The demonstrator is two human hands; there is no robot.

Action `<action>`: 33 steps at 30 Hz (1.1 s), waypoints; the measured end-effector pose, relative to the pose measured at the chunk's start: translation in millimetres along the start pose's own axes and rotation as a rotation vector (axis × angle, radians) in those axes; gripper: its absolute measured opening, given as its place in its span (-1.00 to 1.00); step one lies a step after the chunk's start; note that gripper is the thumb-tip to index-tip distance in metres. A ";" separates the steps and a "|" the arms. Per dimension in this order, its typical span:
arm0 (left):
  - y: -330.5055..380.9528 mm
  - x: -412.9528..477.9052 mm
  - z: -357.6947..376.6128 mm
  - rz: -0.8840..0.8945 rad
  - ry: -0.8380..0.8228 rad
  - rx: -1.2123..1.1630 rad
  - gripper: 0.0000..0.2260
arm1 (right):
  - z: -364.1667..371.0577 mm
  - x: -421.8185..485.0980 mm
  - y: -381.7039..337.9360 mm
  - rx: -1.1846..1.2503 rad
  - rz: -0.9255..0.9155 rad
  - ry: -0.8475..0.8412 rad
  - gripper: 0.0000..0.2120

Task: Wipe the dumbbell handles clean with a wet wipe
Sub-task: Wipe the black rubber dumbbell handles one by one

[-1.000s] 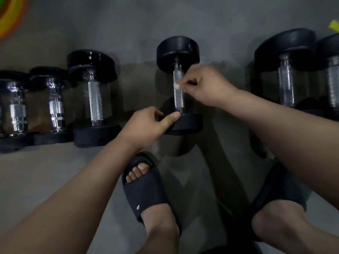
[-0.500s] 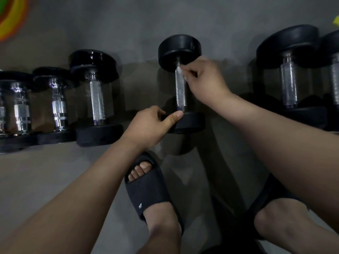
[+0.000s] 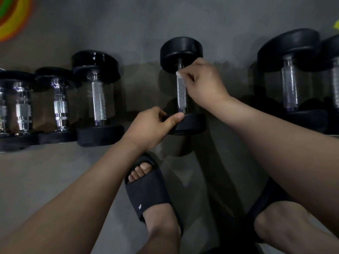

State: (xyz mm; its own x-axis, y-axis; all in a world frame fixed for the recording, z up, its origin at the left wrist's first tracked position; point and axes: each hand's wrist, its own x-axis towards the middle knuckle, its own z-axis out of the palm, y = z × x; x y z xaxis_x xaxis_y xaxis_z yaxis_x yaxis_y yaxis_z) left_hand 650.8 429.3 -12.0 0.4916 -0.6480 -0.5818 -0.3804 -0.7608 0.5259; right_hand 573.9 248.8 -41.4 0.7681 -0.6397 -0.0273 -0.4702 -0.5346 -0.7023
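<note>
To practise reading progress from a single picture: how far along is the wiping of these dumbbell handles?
Done: nothing provable; no handle looks visibly wiped or dirty. In hand: the right hand pinches the wet wipe against the far end of the middle dumbbell's handle, while the left hand grips its near head. Left: probably the rest of that handle, and perhaps the neighbouring dumbbells.

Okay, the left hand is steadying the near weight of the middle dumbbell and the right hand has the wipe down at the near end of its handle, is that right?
Not quite. The head view shows the right hand pinching the wipe at the far end of the handle, just under the far weight. The left hand does steady the near weight.
</note>
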 end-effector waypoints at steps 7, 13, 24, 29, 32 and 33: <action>-0.3 -2.5 -0.8 -0.004 -0.005 -0.006 -0.40 | 1.2 -11.3 -0.4 0.110 0.035 0.067 -0.82; 1.4 -2.2 -3.8 -0.017 -0.041 -0.001 -0.38 | 2.9 -9.0 0.4 0.129 0.088 0.073 -0.85; -13.8 -13.6 -7.0 -0.017 -0.047 -0.183 -0.63 | 11.3 -18.4 8.8 0.188 0.128 0.045 -0.92; -20.0 -19.3 -11.4 0.046 0.068 -0.231 -0.89 | 17.1 -13.8 2.2 0.187 0.009 -0.002 -0.90; -22.7 -20.8 -16.0 0.017 0.066 -0.265 -0.90 | 24.6 0.9 -3.1 0.150 0.013 0.075 -0.86; -22.0 -20.9 -17.8 0.004 0.055 -0.276 -0.91 | 26.4 -1.5 -3.6 0.138 0.006 0.087 -0.84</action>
State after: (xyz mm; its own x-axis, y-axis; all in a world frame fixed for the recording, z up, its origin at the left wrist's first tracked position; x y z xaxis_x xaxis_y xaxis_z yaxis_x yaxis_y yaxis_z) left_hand 662.9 460.3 -0.4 0.5353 -0.6423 -0.5485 -0.1587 -0.7144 0.6815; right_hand 586.0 266.2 -57.6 0.7221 -0.6913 0.0257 -0.4059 -0.4535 -0.7935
